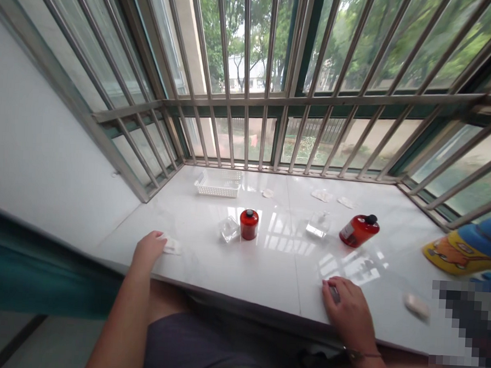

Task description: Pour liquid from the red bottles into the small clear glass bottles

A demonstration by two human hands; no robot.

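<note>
My left hand [148,249] rests near the left front edge of the white sill, its fingers closed on a crumpled white tissue [172,247]. On the right, my right hand [349,303] lies low on the sill, fingers curled round a small greyish thing [335,294] whose kind I cannot make out. Between the hands stands a red bottle [249,226] with a black cap, beside a clear square glass piece [229,229]. Beyond the right hand are a clear glass bottle [317,226] and a second red bottle [359,231], tilted, with a black cap.
A white perforated basket [219,184] sits at the back left. Tissue scraps [321,195] lie near the barred window [286,101]. At right are a blue-and-yellow cartoon container [464,250] and a blurred pale object [417,306]. A white wall [34,123] borders the left.
</note>
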